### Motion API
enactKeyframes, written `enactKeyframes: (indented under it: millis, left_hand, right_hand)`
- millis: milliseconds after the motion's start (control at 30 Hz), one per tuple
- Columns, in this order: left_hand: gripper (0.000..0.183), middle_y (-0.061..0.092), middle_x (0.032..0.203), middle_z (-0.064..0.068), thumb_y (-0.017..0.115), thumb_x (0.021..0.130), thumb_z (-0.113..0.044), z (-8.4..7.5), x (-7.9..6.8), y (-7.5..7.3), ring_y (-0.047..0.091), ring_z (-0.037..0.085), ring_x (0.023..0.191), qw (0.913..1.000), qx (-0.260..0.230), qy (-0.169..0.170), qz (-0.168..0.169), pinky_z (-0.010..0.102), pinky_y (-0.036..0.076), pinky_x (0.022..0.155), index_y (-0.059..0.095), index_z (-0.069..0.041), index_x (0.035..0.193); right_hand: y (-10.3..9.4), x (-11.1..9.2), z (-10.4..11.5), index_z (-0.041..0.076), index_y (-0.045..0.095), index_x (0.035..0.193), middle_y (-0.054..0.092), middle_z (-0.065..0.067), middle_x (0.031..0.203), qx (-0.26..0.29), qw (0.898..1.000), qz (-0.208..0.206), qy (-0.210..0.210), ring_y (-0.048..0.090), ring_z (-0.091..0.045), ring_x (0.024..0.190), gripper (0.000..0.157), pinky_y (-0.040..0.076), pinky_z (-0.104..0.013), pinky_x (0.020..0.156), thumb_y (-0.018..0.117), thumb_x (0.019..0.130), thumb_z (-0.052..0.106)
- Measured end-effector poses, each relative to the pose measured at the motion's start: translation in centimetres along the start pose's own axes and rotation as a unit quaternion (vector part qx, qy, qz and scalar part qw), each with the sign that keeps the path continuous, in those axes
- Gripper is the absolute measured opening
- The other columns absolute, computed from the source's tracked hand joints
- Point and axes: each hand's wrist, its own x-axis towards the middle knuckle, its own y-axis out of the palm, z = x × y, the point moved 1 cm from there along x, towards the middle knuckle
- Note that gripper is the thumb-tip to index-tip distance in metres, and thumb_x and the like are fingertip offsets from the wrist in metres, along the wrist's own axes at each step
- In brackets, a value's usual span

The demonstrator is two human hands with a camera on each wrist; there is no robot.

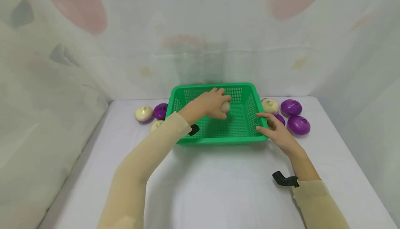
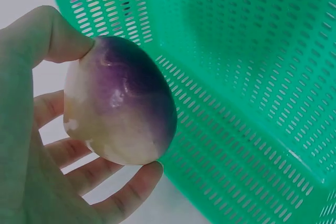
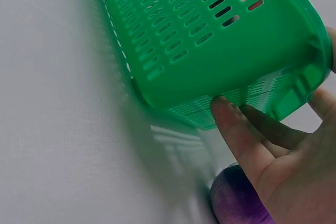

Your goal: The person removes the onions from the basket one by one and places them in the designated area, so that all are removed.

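My left hand (image 1: pixel 212 104) holds a cream-and-purple turnip (image 2: pixel 121 100) over the inside of a green plastic basket (image 1: pixel 218 140). In the left wrist view, the thumb and fingers (image 2: pixel 128 192) curve round the turnip, which shows a purple patch on a cream body. At the basket's right end, my right hand (image 1: pixel 278 133) grips the rim; in the right wrist view some of its fingers (image 3: pixel 239 135) lie against the outer wall. Close beside this hand is a purple onion (image 3: pixel 236 198), partly hidden by it.
Right of the basket sit a cream turnip (image 1: pixel 270 106) and purple onions (image 1: pixel 291 107). To the left are another cream turnip (image 1: pixel 144 114), a purple onion (image 1: pixel 160 111) and a half-covered turnip (image 1: pixel 156 125). A patterned cloth (image 1: pixel 200 58) hangs behind the white table (image 1: pixel 215 187).
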Motion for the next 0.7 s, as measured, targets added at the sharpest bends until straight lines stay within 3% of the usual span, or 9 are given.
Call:
enactKeyframes:
  millis: [233, 500, 700]
  left_hand:
    - [0.056, 0.047, 0.128, 0.006, 0.065, 0.087, -0.036, 0.6, -2.0, -0.9, 0.044, 0.024, 0.108, 0.9990, -0.011, 0.012, -0.041, 0.038, 0.049, 0.076, 0.054, -0.022, 0.139]
    - [0.058, 0.048, 0.129, 0.006, 0.066, 0.085, -0.036, 1.6, -4.5, -1.6, 0.045, 0.024, 0.110, 0.9975, -0.029, 0.001, -0.065, 0.038, 0.049, 0.078, 0.054, -0.023, 0.140]
    - [0.055, 0.047, 0.128, 0.004, 0.064, 0.083, -0.033, 2.7, -6.1, -1.9, 0.044, 0.024, 0.113, 0.9939, -0.043, -0.011, -0.101, 0.038, 0.049, 0.076, 0.056, -0.024, 0.137]
  right_hand:
    - [0.0, 0.1, -0.1, 0.009, 0.041, 0.150, 0.017, -0.014, 0.166, 0.005, 1.000, 0.003, 0.000, 0.008, -0.040, 0.153, 0.058, 0.017, -0.065, 0.117, 0.066, 0.101, 0.023]
    - [0.0, 0.2, -0.2, 0.009, 0.040, 0.151, 0.017, -0.013, 0.166, 0.004, 1.000, 0.005, -0.001, 0.010, -0.040, 0.153, 0.057, 0.020, -0.064, 0.116, 0.065, 0.102, 0.023]
    - [0.0, 0.0, -0.2, 0.009, 0.040, 0.151, 0.016, -0.013, 0.167, 0.005, 1.000, 0.006, 0.000, 0.008, -0.040, 0.153, 0.057, 0.018, -0.064, 0.117, 0.065, 0.102, 0.023]
